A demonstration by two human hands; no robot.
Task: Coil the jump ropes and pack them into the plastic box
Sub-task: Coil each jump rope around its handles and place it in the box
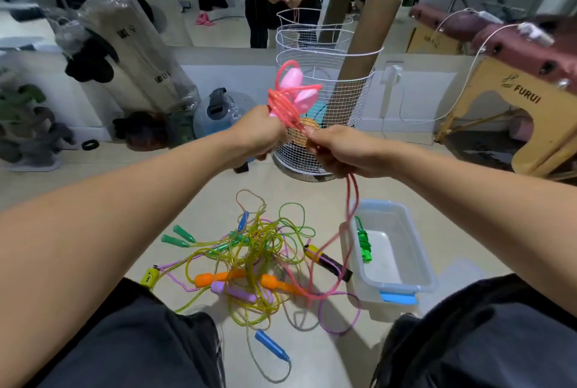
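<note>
A pink jump rope [292,97] is held up in front of the body by both hands. Its two pink handles [296,87] and several coiled loops of cord are gripped by the left hand [259,134], whose fingers are curled round the bundle. The free run of the same cord is pinched by the right hand [335,150], just beside the left; from there the cord is seen hanging down to the floor [212,190], where its loose end is laid beside the plastic box [415,250].

The clear plastic box is set on the floor to the right, below the right hand. A coiled green jump rope [363,244] is lain inside it, against the left wall. A blue lid [399,297] is seen at the box's near end.

A tangled pile of jump ropes [249,256] is spread on the floor between the knees, left of the box, with green, orange, purple, blue and yellow handles showing. A white wire basket [324,112] is stood behind the hands, with a cardboard tube [365,53] leaned inside it.
</note>
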